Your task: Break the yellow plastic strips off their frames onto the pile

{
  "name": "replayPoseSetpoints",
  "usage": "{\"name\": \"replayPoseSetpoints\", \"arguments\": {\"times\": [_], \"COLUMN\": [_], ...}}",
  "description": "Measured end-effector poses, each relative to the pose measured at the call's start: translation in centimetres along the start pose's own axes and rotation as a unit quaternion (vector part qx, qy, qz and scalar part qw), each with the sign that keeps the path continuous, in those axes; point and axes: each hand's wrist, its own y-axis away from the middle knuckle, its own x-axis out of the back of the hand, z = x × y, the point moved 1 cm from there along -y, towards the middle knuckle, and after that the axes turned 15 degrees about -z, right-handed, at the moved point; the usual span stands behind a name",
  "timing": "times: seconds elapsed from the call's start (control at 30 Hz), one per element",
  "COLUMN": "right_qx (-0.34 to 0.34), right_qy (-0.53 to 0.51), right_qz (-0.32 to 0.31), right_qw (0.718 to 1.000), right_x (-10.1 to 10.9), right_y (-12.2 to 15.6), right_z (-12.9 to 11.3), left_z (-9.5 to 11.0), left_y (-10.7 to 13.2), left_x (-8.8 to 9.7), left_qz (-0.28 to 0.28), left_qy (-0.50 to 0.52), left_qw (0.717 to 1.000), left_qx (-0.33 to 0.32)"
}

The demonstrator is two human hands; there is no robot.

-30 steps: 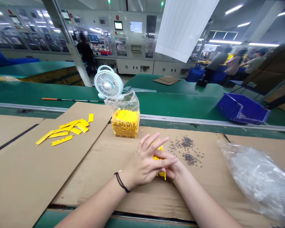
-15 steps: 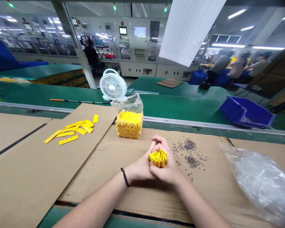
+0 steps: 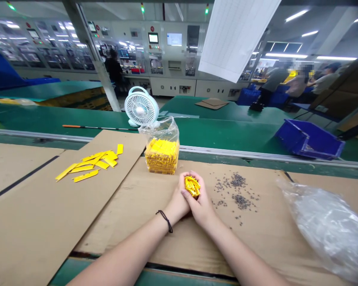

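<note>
Between my two hands is a bundle of thin yellow plastic strips (image 3: 192, 186), their ends facing me. My left hand (image 3: 178, 202) wraps the bundle from the left, and my right hand (image 3: 202, 204) closes round it from the right, the palms pressed together. Just beyond stands a clear plastic bag (image 3: 162, 159) packed with more yellow strips. Small dark pieces (image 3: 241, 201) lie scattered on the cardboard to the right of my hands. Several loose yellow strips (image 3: 91, 163) rest on the cardboard sheet at the left.
A pale blue fan (image 3: 141, 107) stands behind the bag. A blue bin (image 3: 310, 139) sits at the back right, and a crumpled clear bag (image 3: 328, 226) lies at the right. An orange-handled rod (image 3: 98, 127) lies on the green table. People stand in the background.
Both hands have shifted slightly left and away from me with the bundle. The grip has turned, and the strips' ends now appear more tightly gathered.
</note>
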Motion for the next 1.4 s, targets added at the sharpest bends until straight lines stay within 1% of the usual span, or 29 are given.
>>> {"name": "replayPoseSetpoints", "arguments": {"times": [0.07, 0.1, 0.17, 0.2, 0.23, 0.3, 0.37, 0.43, 0.5, 0.53, 0.57, 0.6, 0.67, 0.73, 0.77, 0.8, 0.87, 0.93, 0.97, 1.0, 1.03, 1.1, 1.13, 1.17, 1.2, 1.23, 1.33, 1.4], "right_qx": [-0.016, -0.030, -0.053, -0.060, -0.064, -0.069, -0.065, -0.060, -0.069, -0.076, -0.077, -0.065, -0.015, 0.031, 0.040, 0.043, 0.041, 0.022, 0.002, -0.026, -0.060, -0.130, -0.155, -0.168, -0.166, -0.151, -0.081, -0.064], "right_qy": [-0.025, -0.045, -0.080, -0.090, -0.094, -0.080, -0.069, -0.104, -0.159, -0.169, -0.154, -0.111, 0.029, 0.150, 0.178, 0.184, 0.159, 0.143, 0.147, 0.156, 0.167, 0.191, 0.199, 0.205, 0.209, 0.214, 0.237, 0.258], "right_qz": [0.026, 0.039, 0.059, 0.059, 0.053, 0.036, 0.030, 0.013, -0.021, -0.040, -0.053, -0.060, -0.052, -0.022, -0.005, 0.008, 0.024, 0.015, -0.008, -0.052, -0.114, -0.245, -0.297, -0.330, -0.344, -0.346, -0.333, -0.315], "right_qw": [0.999, 0.998, 0.994, 0.992, 0.992, 0.994, 0.995, 0.993, 0.985, 0.982, 0.984, 0.990, 0.998, 0.988, 0.983, 0.982, 0.986, 0.989, 0.989, 0.986, 0.978, 0.942, 0.921, 0.906, 0.900, 0.901, 0.909, 0.911], "right_x": [0.0, 0.1, 0.3, 0.4, 0.6, 0.9, 1.2, 1.4, 1.6, 1.6, 1.7, 1.8, 2.2, 2.8, 3.2, 3.5, 4.3, 5.0, 5.2, 5.3, 5.3, 5.1, 4.9, 4.6, 4.3, 3.9, 3.1, 3.0], "right_y": [-0.1, -0.2, -0.4, -0.5, -0.6, -0.8, -0.9, -0.8, -0.5, -0.4, -0.3, -0.2, -0.2, -0.3, -0.5, -0.6, -0.9, -1.1, -1.0, -0.9, -0.7, -0.1, 0.2, 0.5, 0.7, 0.9, 0.9, 0.6], "right_z": [0.1, 0.1, 0.1, 0.0, 0.0, -0.3, -0.7, -1.4, -2.1, -2.4, -2.7, -2.9, -3.2, -3.2, -3.1, -3.0, -2.8, -2.7, -2.7, -2.6, -2.5, -2.0, -1.8, -1.5, -1.2, -1.0, -0.6, -0.7], "left_z": [0.0, 0.0, 0.0, 0.0, 0.1, 0.4, 0.9, 1.5, 2.0, 2.1, 2.3, 2.3, 2.4, 2.5, 2.7, 2.8, 3.3, 3.9, 4.2, 4.5, 4.7, 4.8, 4.8, 4.8, 4.7, 4.7, 4.6, 4.7], "left_y": [0.2, 0.3, 0.4, 0.5, 0.5, 0.8, 1.1, 1.3, 1.3, 1.4, 1.4, 1.5, 1.5, 1.6, 1.5, 1.5, 1.3, 1.0, 0.9, 0.8, 0.7, 0.6, 0.5, 0.5, 0.6, 0.6, 0.7, 0.8], "left_x": [-0.2, -0.4, -0.6, -0.7, -0.7, -0.5, -0.1, 0.4, 0.8, 0.9, 0.9, 0.9, 0.7, 0.6, 0.8, 1.1, 2.1, 3.6, 4.3, 4.9, 5.5, 6.2, 6.3, 6.3, 6.2, 6.0, 5.5, 5.3], "left_qz": [0.011, 0.004, -0.043, -0.069, -0.096, -0.138, -0.159, -0.169, -0.185, -0.196, -0.210, -0.223, -0.245, -0.260, -0.256, -0.241, -0.188, -0.137, -0.121, -0.110, -0.100, -0.083, -0.079, -0.079, -0.081, -0.083, -0.098, -0.109], "left_qy": [0.029, 0.062, 0.118, 0.121, 0.103, 0.031, -0.013, 0.005, 0.045, 0.058, 0.062, 0.056, 0.034, 0.030, 0.040, 0.053, 0.078, 0.093, 0.102, 0.114, 0.127, 0.149, 0.155, 0.159, 0.162, 0.167, 0.200, 0.218], "left_qw": [0.999, 0.998, 0.992, 0.990, 0.990, 0.989, 0.987, 0.985, 0.981, 0.979, 0.976, 0.973, 0.968, 0.962, 0.961, 0.963, 0.971, 0.979, 0.981, 0.981, 0.981, 0.981, 0.981, 0.980, 0.979, 0.977, 0.971, 0.966], "left_qx": [-0.020, -0.024, -0.022, -0.023, -0.027, -0.034, -0.038, -0.033, -0.020, -0.006, 0.008, 0.022, 0.046, 0.076, 0.093, 0.109, 0.122, 0.120, 0.116, 0.111, 0.106, 0.093, 0.090, 0.092, 0.096, 0.098, 0.092, 0.083]}}
